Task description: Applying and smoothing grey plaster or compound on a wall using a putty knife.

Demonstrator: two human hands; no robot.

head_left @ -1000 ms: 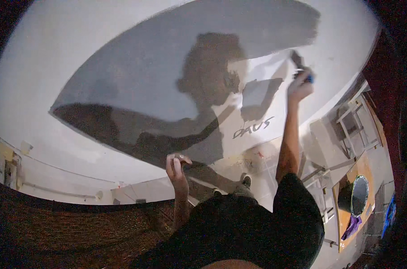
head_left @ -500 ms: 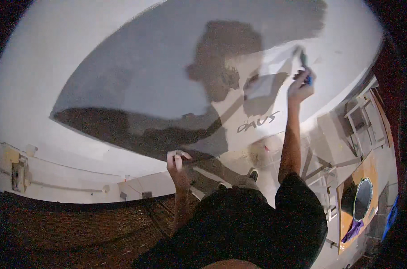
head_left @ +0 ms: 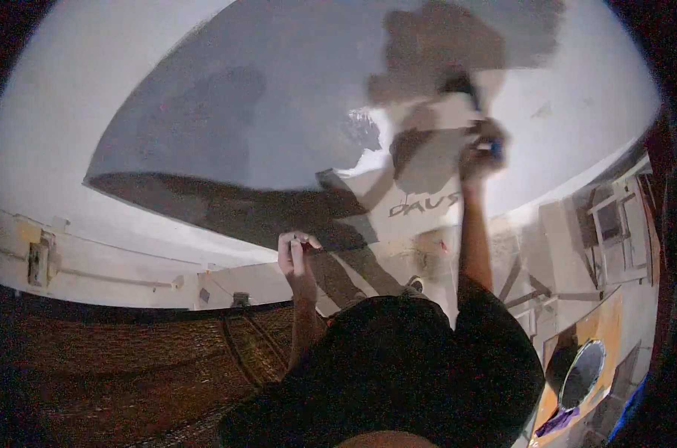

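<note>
A white surface [head_left: 77, 112] fills the upper view, bearing a large grey painted shape [head_left: 189, 134] with dark lettering, overlaid by shadows of my head and arms. My right hand [head_left: 484, 149] is raised against it, blurred, closed on a brush-like tool [head_left: 469, 93] with a blue part and a dark end at the grey area's ragged border. Low at the shape's bottom edge, my left hand [head_left: 297, 254] has its fingers curled round something small and dark that I cannot make out.
At lower right are an orange-yellow board [head_left: 603, 321] with an oval tray-like item [head_left: 581, 373], a purple cloth [head_left: 555, 422] and pale frames [head_left: 618, 246]. A dark reddish-brown textured area [head_left: 129, 358] spans the lower left, below a pale wall with pipes [head_left: 114, 280].
My right hand and tool have moved left and a little down, and the tool's dark end now tilts left. My left hand is slightly higher. The shadow of my head has shifted up and right.
</note>
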